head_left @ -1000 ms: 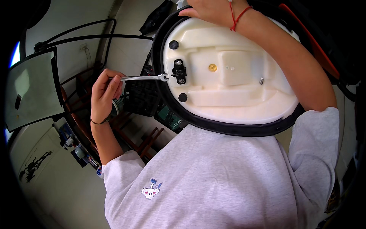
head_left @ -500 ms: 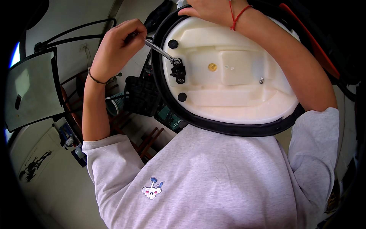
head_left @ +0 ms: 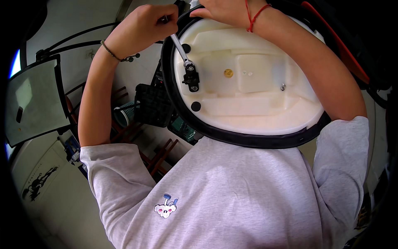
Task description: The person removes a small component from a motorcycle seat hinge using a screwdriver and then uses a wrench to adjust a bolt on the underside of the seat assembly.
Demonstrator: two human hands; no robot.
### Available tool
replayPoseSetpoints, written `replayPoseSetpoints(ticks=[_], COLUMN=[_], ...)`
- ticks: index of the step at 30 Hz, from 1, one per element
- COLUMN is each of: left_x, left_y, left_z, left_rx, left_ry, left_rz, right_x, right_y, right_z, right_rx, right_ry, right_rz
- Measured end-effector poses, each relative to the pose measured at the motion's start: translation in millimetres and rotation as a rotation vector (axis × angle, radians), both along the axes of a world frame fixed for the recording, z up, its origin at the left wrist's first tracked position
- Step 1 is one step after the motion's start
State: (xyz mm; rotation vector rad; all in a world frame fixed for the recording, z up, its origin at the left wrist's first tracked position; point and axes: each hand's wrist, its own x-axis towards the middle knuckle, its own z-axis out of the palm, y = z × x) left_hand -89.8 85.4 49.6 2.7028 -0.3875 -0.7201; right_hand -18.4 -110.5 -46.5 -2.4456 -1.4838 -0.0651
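Observation:
An oval seat lies underside up in front of me, with a cream plastic base [head_left: 253, 106] and a black padded rim [head_left: 232, 137]. My left hand [head_left: 151, 23] is closed round a silver wrench [head_left: 179, 46]. Its head sits over the bolt at the far end of a black bracket [head_left: 190, 79] on the base's left end. Another bolt [head_left: 194, 88] shows at the bracket's near end. Across the seat's far edge, my right hand [head_left: 232, 10] holds the rim, thumb along it; its other fingers are cut off by the picture's upper edge.
Small metal fasteners [head_left: 282, 87] rest on the base's right part. Round black pads [head_left: 195, 106] flank the bracket. Below left of the seat are a black moulded case [head_left: 153, 103], a green case [head_left: 182, 128] and a green basket [head_left: 123, 114]. A framed panel [head_left: 35, 99] stands far left.
My left hand has swung the wrench's handle away from me and rightward, turning about the bolt. The seat has shifted slightly left; my right hand keeps its place on the rim.

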Motion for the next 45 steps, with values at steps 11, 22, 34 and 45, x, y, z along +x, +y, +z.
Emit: replayPoseSetpoints(ticks=[11,22,34,45], left_x=[13,-29,-207,-233], left_y=[-2,32,13,27], left_z=[-16,-12,-26,-10], left_rx=[-0.048,-0.13,-0.763,-1.027], left_ry=[0.108,0.042,0.492,0.024], left_rz=[-0.053,0.185,1.049,1.195], right_x=[0,-1,4,-1], right_y=[1,-1,-1,5], right_z=[-2,4,-6,3], right_rx=[-0.035,0.017,0.017,0.004], right_ry=[0.002,0.055,-0.068,-0.065], right_rz=[-0.012,0.003,-0.006,-0.012])
